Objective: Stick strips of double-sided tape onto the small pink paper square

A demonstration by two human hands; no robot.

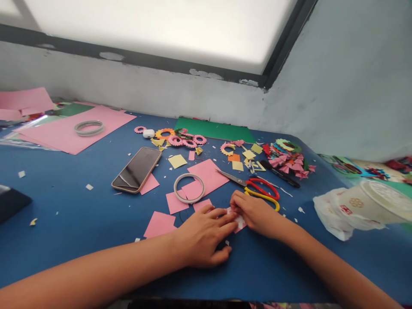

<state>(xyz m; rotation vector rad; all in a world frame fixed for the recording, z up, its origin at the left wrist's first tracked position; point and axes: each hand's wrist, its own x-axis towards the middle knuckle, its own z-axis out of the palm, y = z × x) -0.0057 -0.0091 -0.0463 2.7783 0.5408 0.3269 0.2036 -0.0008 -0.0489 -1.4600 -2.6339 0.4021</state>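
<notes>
Under my fingertips lies a small pink paper piece (240,222) with white patches on it, partly covered. My left hand (206,238) rests flat with its fingers stretched across the left side of this piece. At its upper right edge, the fingers of my right hand (257,212) are pinched together on the paper. Just beyond the right hand are scissors (262,189) with red and yellow handles, blades parted and pointing left. A roll of narrow tape (189,188) lies on pink paper (212,174) ahead of my left hand. Pink squares (160,224) are scattered beside that hand.
A phone (137,169) lies left of the tape. Farther back are paper rings (175,140), an earbud case (148,133), green card (215,130) and a heap of folded paper (289,159). A black marker (283,175) and a bagged paper cup (360,204) are rightward.
</notes>
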